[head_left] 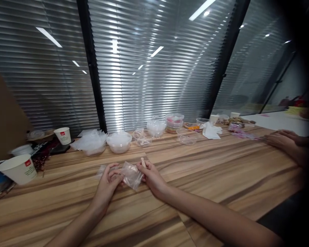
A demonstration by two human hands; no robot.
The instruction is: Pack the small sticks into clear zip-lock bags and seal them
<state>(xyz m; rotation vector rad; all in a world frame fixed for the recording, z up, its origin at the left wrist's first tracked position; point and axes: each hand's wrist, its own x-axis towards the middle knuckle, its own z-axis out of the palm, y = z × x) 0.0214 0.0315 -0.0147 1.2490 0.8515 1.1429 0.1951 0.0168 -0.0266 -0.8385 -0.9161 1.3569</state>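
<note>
Small clear bag (132, 175), crumpled and near see-through, is held just above the table's middle, close to the person's edge and stretched between both hands. The left hand (108, 180) has its fingers curled in and pinches the bag's left edge; a second scrap of clear film (101, 170) lies flat just beyond that hand, and I cannot tell whether they touch. The right hand (150, 175) is closed on the bag's right edge, and a short pale stick (143, 162) stands up between thumb and forefinger. Whether the bag's mouth is open, I cannot tell. Judgement: the film is thin and slippery, so grip only at the edges, keep the pull even on both sides, stay low over the board, and keep the stick tip away from the film so it doesn't puncture it. The surface is a long wooden table (221, 178) with strong streaked grain. Along its far side sit crumpled plastic (91, 142), a lidded clear bowl (119, 141), stacked clear tubs (174, 122) and a white tissue (210, 131). To the left are two white paper cups, one near (18, 168) and one further back (63, 135). At far right another person's hands (280, 140) rest on the table, well apart from the bag. Behind everything, glass walls with closed slatted blinds (149, 68) reflect the ceiling strip lights.
</note>
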